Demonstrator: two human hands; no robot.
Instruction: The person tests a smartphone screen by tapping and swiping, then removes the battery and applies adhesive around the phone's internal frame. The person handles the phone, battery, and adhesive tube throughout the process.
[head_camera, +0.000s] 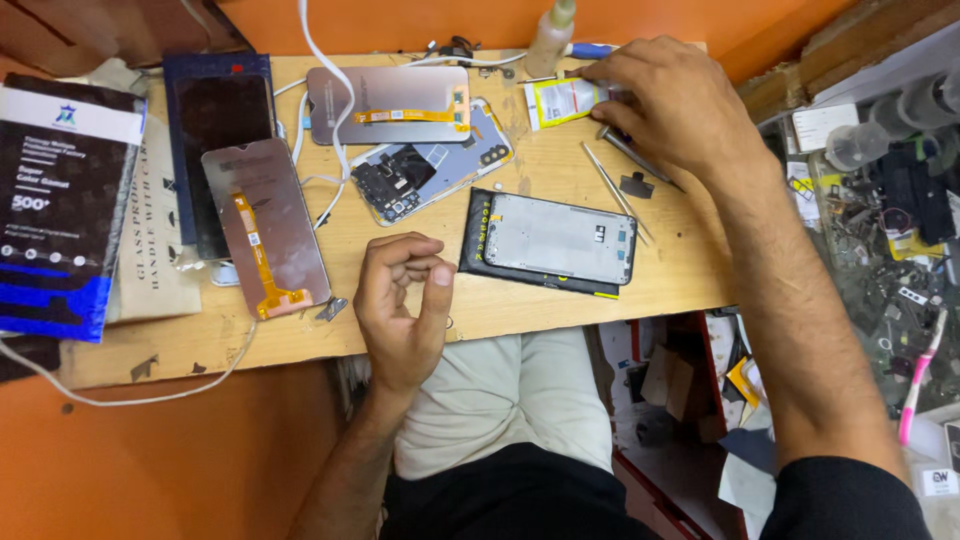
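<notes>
My right hand (670, 105) hides part of the small yellow-green foil packet (562, 100) it presses; my left hand (400, 300) curls empty, fingertips pressed together.

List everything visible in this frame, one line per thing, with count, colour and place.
wooden bench: 1, pale wood, centre.
phone frame: 1, silver on black, bench centre.
opened phone: 1, silver-blue, behind the frame.
display panels: 2, grey with orange flex cables, left and rear.
dark screen: 1, black, rear left.
box: 1, black and blue, far left.
yellow-green packet: 1, rear, under the right fingers.
tweezers: 1, metal, right of the frame.
bottle: 1, pale, rear edge.
white cable: 1, across the rear left.
parts tray: 1, cluttered, far right.
left hand: curled, front edge; whether it holds anything is unclear.
right hand: on the packet.
</notes>
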